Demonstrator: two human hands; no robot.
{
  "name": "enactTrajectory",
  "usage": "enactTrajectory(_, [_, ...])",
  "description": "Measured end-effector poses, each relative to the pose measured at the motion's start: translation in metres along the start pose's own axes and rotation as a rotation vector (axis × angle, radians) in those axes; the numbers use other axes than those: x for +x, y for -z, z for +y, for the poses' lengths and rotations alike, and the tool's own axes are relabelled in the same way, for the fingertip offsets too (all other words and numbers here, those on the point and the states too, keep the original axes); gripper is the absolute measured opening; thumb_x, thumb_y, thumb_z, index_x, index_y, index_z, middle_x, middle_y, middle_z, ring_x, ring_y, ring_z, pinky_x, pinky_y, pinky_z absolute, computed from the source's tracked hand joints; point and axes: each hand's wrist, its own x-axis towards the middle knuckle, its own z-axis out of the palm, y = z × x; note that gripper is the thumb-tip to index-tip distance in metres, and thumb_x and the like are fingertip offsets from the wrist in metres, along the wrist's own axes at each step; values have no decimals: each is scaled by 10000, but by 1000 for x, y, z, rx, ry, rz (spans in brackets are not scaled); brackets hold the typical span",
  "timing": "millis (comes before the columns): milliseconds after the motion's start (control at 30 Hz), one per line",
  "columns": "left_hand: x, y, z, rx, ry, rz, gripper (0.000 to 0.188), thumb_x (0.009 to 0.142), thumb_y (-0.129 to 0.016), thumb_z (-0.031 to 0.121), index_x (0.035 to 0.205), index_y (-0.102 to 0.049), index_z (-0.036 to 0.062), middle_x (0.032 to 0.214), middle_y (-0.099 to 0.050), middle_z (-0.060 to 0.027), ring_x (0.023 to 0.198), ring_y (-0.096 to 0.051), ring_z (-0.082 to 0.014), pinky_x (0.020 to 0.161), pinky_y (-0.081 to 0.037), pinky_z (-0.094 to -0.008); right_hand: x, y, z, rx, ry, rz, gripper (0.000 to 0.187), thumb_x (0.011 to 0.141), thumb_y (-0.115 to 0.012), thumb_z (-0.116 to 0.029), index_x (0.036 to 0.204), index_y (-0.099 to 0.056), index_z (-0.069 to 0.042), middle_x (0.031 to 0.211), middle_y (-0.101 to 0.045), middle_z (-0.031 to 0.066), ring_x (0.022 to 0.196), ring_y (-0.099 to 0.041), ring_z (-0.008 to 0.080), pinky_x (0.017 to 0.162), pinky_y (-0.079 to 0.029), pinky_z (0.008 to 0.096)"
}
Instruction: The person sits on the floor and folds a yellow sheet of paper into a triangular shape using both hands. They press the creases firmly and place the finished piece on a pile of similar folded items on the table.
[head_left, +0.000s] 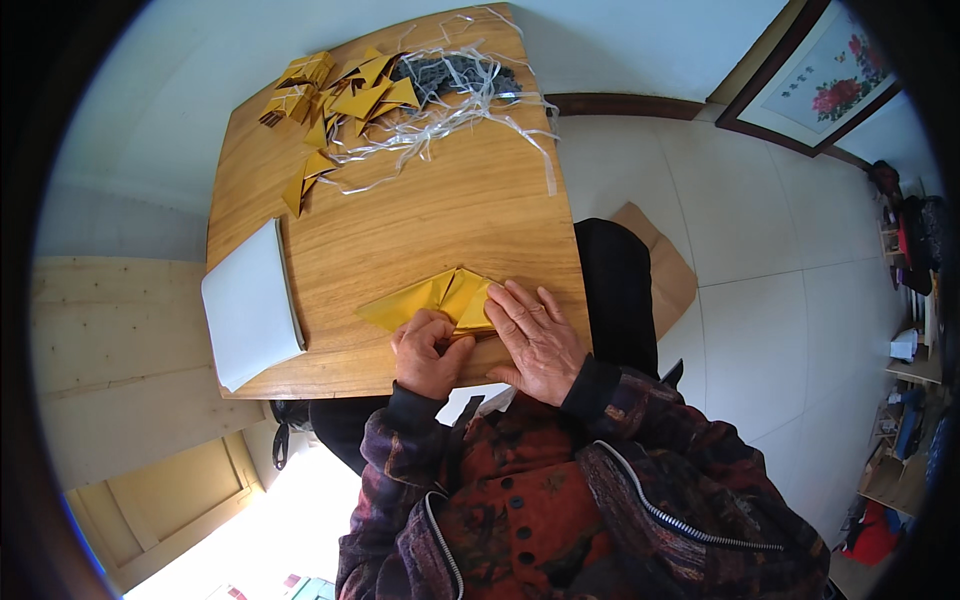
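A sheet of gold paper (405, 300), partly folded with creased triangular flaps, lies near the front edge of the wooden table (430, 225). My left hand (428, 355) is closed on its lower middle edge, fingers curled and thumb alongside. My right hand (535, 335) lies flat on the right end of the paper with the fingers stretched out, pressing the fold down. Part of the paper's lower edge is hidden under both hands.
A white stack of paper (255, 310) lies at the table's left edge. Towards the back are folded gold paper pieces (360, 98), tied gold bundles (290, 103), clear plastic strips (430, 130) and a dark grey heap (440, 75). Brown cardboard (660, 265) is on the floor at right.
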Motion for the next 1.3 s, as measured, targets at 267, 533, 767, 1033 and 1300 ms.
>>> enactTrajectory(267, [0,-6,-1,-35,2,53,208,723,-776,170,648,-622,53,754,-604,-37,754,-592,-218,770,-394,-355,0,1,-1,-11,8,8,913,752,-771,-409,1459,-342,-21,1539,-309,126,1438,-270,310,1164,-188,513])
enactTrajectory(533, [0,-10,3,-59,11,98,242,723,-762,159,581,-593,60,712,-596,-23,730,-599,-198,769,-388,-359,1,3,-3,-30,1,-24,871,775,-745,-432,1469,-357,-75,1548,-310,91,1449,-248,295,1167,-167,520])
enactTrajectory(767, [0,-11,5,-35,9,113,225,715,-755,152,589,-591,63,716,-595,-20,732,-597,-200,791,-370,-357,-1,2,-4,-79,67,11,799,788,-717,-423,1452,-412,-102,1551,-329,55,1457,-248,253,1180,-126,514])
enactTrajectory(1033, [0,-13,6,-13,6,135,215,726,-745,144,592,-596,66,707,-596,-21,730,-589,-205,799,-368,-353,1,1,-2,-78,44,-57,782,832,-663,-484,1448,-414,-72,1552,-325,69,1463,-230,244,1178,-129,511])
enactTrajectory(1300, [0,-13,7,-12,-13,156,207,731,-745,114,594,-600,61,706,-606,-35,707,-586,-215,771,-384,-346,0,0,-1,-64,38,-74,799,828,-665,-490,1452,-404,-63,1551,-319,82,1468,-214,248,1182,-131,513])
